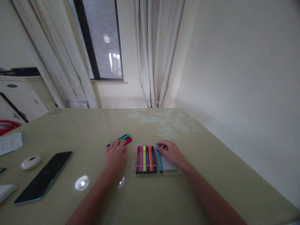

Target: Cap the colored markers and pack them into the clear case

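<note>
Green, blue and red pens (pixel 127 140) lie at your left hand (pixel 116 153), its fingers draped over them. Rightward, six pens (pixel 145 160) line the case (pixel 178 171); beside them, your right hand (pixel 170 152) pinches the light-blue pen's (pixel 159 161) far end.

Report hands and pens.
Right hand on light-blue pen, in case. Left hand over loose pens. Six pens side by side. Nothing visibly blocking.

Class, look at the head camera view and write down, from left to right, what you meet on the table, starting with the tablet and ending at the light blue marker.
Tablet → left hand → dark red marker → magenta marker → yellow marker → dark blue marker → orange marker → black marker → light blue marker
</note>
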A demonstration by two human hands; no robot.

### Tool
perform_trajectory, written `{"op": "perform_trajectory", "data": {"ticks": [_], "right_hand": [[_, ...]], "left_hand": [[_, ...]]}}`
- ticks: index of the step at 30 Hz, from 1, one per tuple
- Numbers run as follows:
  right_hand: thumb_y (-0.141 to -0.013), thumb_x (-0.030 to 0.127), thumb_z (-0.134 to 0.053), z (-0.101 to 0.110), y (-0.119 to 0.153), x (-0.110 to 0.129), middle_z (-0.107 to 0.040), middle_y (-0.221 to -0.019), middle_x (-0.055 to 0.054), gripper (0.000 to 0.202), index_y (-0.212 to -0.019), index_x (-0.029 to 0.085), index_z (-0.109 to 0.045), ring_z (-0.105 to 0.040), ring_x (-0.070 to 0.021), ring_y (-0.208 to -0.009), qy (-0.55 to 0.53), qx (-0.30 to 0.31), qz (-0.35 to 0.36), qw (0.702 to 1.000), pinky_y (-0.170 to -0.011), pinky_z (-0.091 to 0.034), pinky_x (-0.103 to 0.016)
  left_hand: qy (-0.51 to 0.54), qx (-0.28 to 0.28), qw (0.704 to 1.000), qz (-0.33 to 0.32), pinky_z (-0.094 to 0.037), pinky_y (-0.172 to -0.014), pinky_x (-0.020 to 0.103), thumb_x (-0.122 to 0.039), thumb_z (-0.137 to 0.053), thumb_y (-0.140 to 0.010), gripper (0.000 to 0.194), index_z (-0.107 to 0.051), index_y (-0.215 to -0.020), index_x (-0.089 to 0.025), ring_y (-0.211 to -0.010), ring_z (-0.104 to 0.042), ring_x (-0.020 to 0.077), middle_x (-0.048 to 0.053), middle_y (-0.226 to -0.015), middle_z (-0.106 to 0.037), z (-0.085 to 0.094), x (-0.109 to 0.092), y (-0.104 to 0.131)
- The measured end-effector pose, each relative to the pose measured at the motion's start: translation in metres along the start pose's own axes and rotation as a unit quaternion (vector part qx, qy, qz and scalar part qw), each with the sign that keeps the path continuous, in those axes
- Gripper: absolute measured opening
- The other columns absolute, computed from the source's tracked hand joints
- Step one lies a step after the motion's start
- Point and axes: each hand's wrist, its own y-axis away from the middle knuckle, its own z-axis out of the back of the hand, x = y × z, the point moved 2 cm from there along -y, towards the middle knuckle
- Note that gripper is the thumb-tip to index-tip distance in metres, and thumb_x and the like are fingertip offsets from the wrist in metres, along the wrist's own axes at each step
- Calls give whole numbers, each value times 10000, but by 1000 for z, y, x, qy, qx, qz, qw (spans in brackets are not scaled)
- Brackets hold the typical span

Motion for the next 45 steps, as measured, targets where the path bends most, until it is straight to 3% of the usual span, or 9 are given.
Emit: {"op": "perform_trajectory", "data": {"ticks": [4, 13, 18, 21, 25, 28, 39, 42, 45], "right_hand": [[-900, 269, -667, -1, -1, 1, -766, -960, -79, 228, -1082, 180, -770, -668, -181, -786, 0, 0, 8, 1000, -761, -521, -321], [-918, 223, -648, -5, 4, 19, -756, -964, -72, 150, -1011, 186, -760, -687, -182, -838, 8, -48, 55, 997, -797, -527, -315], [-931, 219, -646, -10, 8, 26, -745, -959, -75, 145, -1011, 180, -761, -682, -187, -851, 6, -40, 77, 996, -816, -525, -322], [-932, 232, -652, -10, 9, 28, -747, -944, -75, 138, -990, 189, -769, -681, -199, -877, -4, -41, 78, 996, -835, -520, -333], [-952, 369, -658, -16, 12, 35, -763, -969, -68, 212, -1035, 206, -767, -689, -208, -889, -116, -21, 63, 991, -815, -527, -333], [-930, 438, -686, -25, 13, 40, -767, -955, -51, 256, -1027, 211, -757, -704, -204, -894, -266, 22, 56, 962, -825, -541, -326], [-774, 390, -855, -26, 17, 48, -775, -915, -33, 267, -956, 209, -782, -710, -189, -877, -429, 84, 26, 899, -879, -548, -346], [-787, 420, -835, -22, 15, 48, -770, -896, -34, 275, -962, 213, -784, -702, -190, -854, -425, 48, 12, 904, -836, -548, -337], [-790, 438, -821, -10, 8, 38, -766, -893, -44, 329, -1030, 218, -772, -691, -193, -842, -420, -50, -11, 906, -781, -537, -322]], "left_hand": [[-48, 37, 997, 42, -475, -900, 458, -311, -445, -1018, 276, -669, -1096, -171, -1074, -610, 327, 136, -1140, -656, -4, 18, -3], [19, 26, 999, -24, -431, -958, 418, -288, -417, -1053, 241, -635, -1094, -197, -1111, -583, 276, 103, -1152, -668, -7, -10, 2], [0, 49, 999, -3, -457, -941, 423, -304, -489, -1021, 203, -642, -1039, -173, -1118, -588, 301, 127, -1150, -652, -15, -6, 4], [65, 32, 997, 12, -480, -889, 412, -303, -418, -1045, 231, -612, -1012, -183, -1034, -639, 292, 117, -1079, -682, -11, -5, 1], [304, 6, 952, -18, -515, -761, 329, -413, -489, -1025, 203, -576, -1039, -230, -859, -686, 220, 43, -1003, -712, -1, -25, 7], [415, 22, 908, -55, -510, -687, 281, -465, -584, -976, 234, -603, -1021, -236, -758, -659, 179, 5, -905, -698, 0, -46, 19], [470, 17, 880, -66, -499, -660, 255, -408, -627, -966, 179, -612, -982, -230, -727, -618, 153, -10, -858, -659, -7, -61, 32], [436, 19, 895, -96, -520, -706, 278, -374, -590, -992, 150, -620, -1046, -238, -782, -629, 167, 9, -922, -669, -7, -62, 33], [355, 25, 917, -179, -539, -877, 351, -345, -565, -1004, 232, -601, -1209, -244, -994, -657, 212, 54, -1108, -695, -7, -67, 37]]}}
